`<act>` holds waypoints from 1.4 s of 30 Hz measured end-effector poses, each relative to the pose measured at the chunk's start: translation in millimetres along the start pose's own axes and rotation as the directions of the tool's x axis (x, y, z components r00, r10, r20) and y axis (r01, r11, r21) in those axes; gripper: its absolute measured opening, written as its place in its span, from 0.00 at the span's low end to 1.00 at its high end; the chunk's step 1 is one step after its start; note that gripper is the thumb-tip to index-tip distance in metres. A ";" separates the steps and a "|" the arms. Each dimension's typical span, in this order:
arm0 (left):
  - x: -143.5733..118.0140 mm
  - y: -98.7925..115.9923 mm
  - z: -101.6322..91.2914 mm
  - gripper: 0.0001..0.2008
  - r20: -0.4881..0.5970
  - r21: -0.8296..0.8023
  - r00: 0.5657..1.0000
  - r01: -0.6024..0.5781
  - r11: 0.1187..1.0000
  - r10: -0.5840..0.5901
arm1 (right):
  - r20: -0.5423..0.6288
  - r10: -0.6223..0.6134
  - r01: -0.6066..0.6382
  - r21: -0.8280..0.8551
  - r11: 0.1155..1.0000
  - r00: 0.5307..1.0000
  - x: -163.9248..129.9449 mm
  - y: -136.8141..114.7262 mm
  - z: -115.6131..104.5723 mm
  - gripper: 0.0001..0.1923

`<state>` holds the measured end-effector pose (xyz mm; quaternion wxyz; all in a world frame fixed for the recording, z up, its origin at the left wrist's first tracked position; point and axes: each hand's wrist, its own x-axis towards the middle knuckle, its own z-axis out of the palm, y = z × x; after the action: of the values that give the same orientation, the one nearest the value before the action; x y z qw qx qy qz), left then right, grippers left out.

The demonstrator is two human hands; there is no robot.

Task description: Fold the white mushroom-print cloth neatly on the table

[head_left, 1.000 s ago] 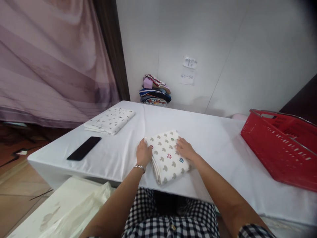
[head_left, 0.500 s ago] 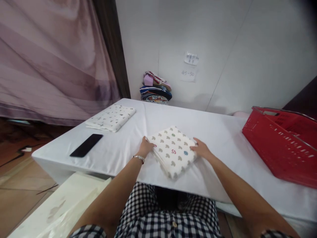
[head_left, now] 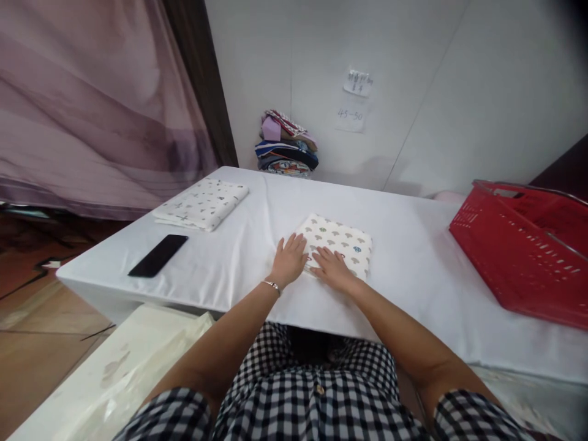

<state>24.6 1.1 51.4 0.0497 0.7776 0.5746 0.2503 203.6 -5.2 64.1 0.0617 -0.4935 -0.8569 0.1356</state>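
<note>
A folded white cloth (head_left: 342, 242) printed with small grey, red and blue shapes lies flat on the white-covered table (head_left: 413, 263). My left hand (head_left: 289, 262) rests palm down on the cloth's near left corner, fingers spread; a thin bracelet circles that wrist. My right hand (head_left: 331, 269) lies flat on the cloth's near edge, right beside the left one. Neither hand grips anything.
A second folded patterned cloth (head_left: 202, 204) lies at the table's far left, with a black phone (head_left: 158, 255) in front of it. A red plastic basket (head_left: 528, 245) stands at the right. A pile of coloured clothes (head_left: 285, 146) sits against the wall.
The folded cloth has turned and slid farther onto the table. Both hands left its side edges and now press flat on its near part.
</note>
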 end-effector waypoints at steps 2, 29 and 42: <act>-1.6 -2.8 6.9 0.21 0.119 0.038 0.992 0.043 0.998 -0.047 | 0.039 0.001 0.000 -0.022 1.000 0.999 -16.3 6.8 0.9 0.28; -6.1 33.7 -6.3 0.21 0.071 0.046 0.977 0.200 0.979 -0.203 | -0.303 0.325 -0.313 0.089 0.946 0.896 -20.9 94.8 -32.4 0.26; 28.8 12.8 36.5 0.27 0.153 -0.068 0.974 0.177 0.982 -0.165 | -0.063 0.266 -0.269 -0.049 0.962 0.962 48.6 64.0 -19.2 0.31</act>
<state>58.2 31.0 33.8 0.1449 0.7389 0.6235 0.2104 236.7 70.5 62.2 0.0525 -0.6100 -0.7838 0.1043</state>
